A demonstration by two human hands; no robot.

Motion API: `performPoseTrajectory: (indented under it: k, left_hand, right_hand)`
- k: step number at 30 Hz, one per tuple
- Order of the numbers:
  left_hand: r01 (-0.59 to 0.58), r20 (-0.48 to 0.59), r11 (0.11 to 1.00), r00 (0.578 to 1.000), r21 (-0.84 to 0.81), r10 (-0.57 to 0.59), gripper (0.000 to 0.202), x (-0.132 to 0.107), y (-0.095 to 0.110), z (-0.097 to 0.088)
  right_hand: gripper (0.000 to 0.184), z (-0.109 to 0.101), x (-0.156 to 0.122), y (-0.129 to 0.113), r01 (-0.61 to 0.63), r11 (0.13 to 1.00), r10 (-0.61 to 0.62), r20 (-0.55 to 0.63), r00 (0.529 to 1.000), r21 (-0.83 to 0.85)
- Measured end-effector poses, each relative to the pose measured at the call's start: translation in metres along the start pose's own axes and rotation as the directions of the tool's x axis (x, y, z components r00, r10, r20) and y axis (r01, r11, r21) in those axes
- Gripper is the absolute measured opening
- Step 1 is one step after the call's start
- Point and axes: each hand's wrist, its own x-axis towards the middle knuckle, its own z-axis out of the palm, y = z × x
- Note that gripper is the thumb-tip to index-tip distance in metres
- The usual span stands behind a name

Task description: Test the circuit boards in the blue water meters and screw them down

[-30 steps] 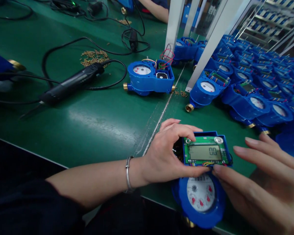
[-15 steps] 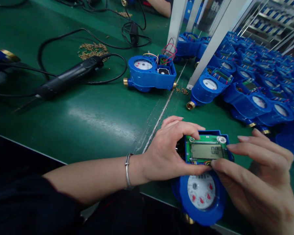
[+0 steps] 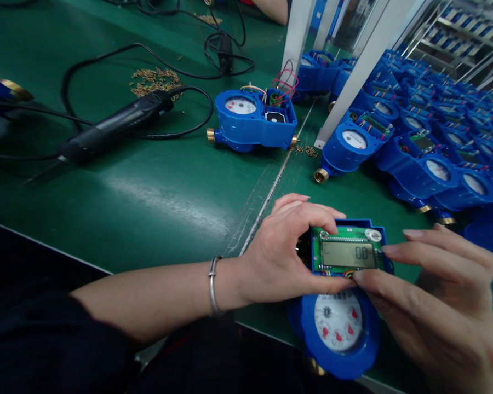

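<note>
A blue water meter (image 3: 372, 339) is at the table's front edge, its round white dial facing up. In its box section sits a green circuit board (image 3: 347, 232) with a lit display (image 3: 348, 255) reading zeros. My left hand (image 3: 283, 254) is closed around the box, fingers over the far side and thumb along the near side of the board. From the right, my right hand (image 3: 439, 290) has thumb and forefinger on the board's right end, near small coloured wires (image 3: 348, 273). What lies under these fingertips is partly hidden.
A black electric screwdriver (image 3: 115, 126) and a pile of brass screws (image 3: 156, 82) lie at left. Another open water meter (image 3: 250, 123) with loose wires stands ahead. Many blue meters (image 3: 435, 158) crowd the right, behind white posts (image 3: 353, 71). Another person's arm (image 3: 273, 10) shows at the top.
Hardly anything differs. Both hands keep their hold on the meter and board, and the view has shifted very slightly.
</note>
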Motion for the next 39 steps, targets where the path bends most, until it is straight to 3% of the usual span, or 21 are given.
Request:
performPoseTrajectory:
  k: [10,15,25,34,39]
  left_hand:
    - [-0.012,0.037,1.0,0.999,0.008,0.012,0.051,0.001,-0.0006,-0.0008]
    - [-0.012,0.057,1.0,0.998,0.024,0.01,0.05,0.0009,-0.0007,-0.001]
    - [-0.006,0.083,0.997,0.997,0.074,0.0,0.049,0.0003,0.0016,-0.0036]
    - [-0.018,0.082,0.996,0.997,0.086,0.011,0.05,-0.001,0.0021,-0.0025]
    - [-0.022,0.089,0.996,0.996,0.084,0.015,0.047,0.0001,0.0022,-0.0017]
  right_hand:
    - [0.026,-0.0008,0.0008,0.0036,0.024,1.0,-0.023,0.067,0.997,-0.012]
    - [0.021,-0.0019,0.0021,0.0042,-0.024,0.999,0.021,0.097,0.995,0.03]
    - [0.02,0.0051,0.0017,-0.0005,0.003,1.0,-0.004,0.056,0.998,0.012]
    - [0.031,0.0036,-0.0031,-0.0017,0.038,0.994,-0.035,0.029,0.999,-0.102]
    - [0.027,0.0012,-0.001,-0.0042,0.056,0.979,-0.048,0.043,0.998,-0.198]
